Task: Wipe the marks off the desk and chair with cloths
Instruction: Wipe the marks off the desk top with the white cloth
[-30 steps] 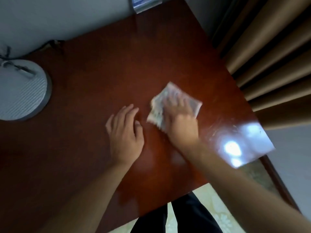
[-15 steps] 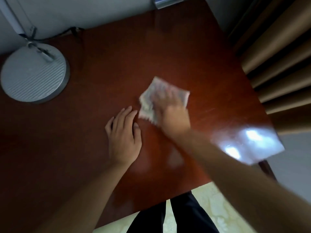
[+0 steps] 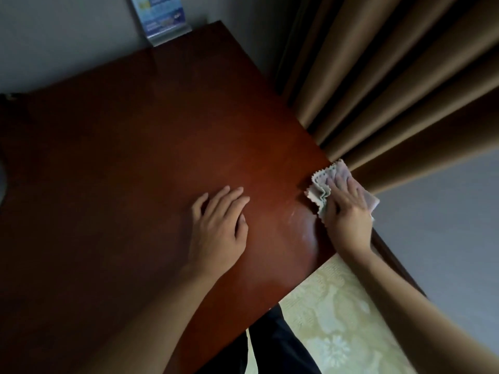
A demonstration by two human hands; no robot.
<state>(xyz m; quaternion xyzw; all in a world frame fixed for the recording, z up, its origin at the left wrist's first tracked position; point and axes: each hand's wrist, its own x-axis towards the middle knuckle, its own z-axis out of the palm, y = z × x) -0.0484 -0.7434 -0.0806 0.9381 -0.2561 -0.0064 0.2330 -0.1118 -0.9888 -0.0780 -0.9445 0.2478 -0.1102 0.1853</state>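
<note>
A dark reddish-brown wooden desk (image 3: 129, 163) fills most of the view. My right hand (image 3: 347, 214) presses flat on a pale grey cloth (image 3: 321, 188) with zigzag edges at the desk's right edge, part of the cloth hanging past the edge. My left hand (image 3: 218, 225) lies flat on the desk to the left of it, palm down, fingers slightly apart, holding nothing. A faint pale smear (image 3: 299, 225) shows on the wood between the two hands. No chair is in view.
Brown pleated curtains (image 3: 391, 85) hang right beside the desk's right edge. A blue-and-white card in a clear stand (image 3: 162, 20) sits at the far corner against the wall. Pale patterned floor (image 3: 337, 325) and my dark trouser leg (image 3: 278, 346) show below the near edge.
My right hand has slid the cloth from the middle of the desk to its right edge. The view has swung right, so the round grey lamp base has left the frame. My left hand stays flat.
</note>
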